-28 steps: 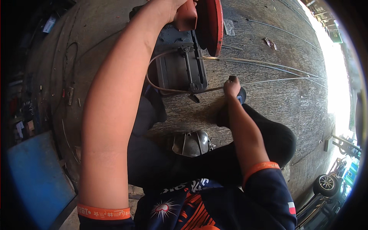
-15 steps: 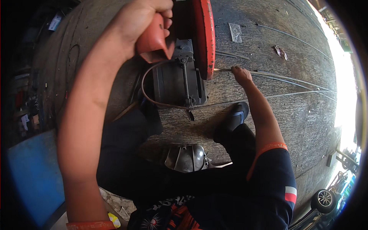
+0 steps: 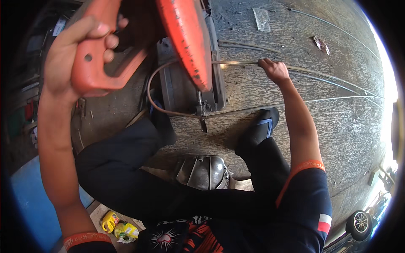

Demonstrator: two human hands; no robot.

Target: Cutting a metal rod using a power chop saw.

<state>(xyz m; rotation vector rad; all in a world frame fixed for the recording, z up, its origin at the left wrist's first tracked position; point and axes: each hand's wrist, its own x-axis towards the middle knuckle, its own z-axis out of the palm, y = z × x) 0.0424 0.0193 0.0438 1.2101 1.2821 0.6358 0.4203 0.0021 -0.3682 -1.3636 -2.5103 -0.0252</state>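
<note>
My left hand (image 3: 90, 46) is wrapped round the red D-shaped handle (image 3: 90, 69) of a cut-off saw. The saw's red wheel guard (image 3: 185, 42), chipped along its edge, is tilted over the dark base (image 3: 177, 90); the blade itself is hidden. To the right of the guard, my right hand (image 3: 274, 69) is closed on a thin metal rod (image 3: 249, 63). A bright orange patch shows on this rod between guard and hand. A rod bent into a loop (image 3: 152, 99) curves round the left of the base and passes by the vise screw (image 3: 199, 101).
My feet stand near the base, the right in a dark shoe (image 3: 263, 126). A grey metal casing (image 3: 204, 173) lies between my legs. Long rods (image 3: 333, 36) lie on the floor at right, with a plastic bag (image 3: 261, 19). Yellow containers (image 3: 110, 221) sit at lower left.
My left hand has moved left and slightly down with the handle, and the guard has swung left and tilted. My right hand, still on the rod, has shifted slightly right and up.
</note>
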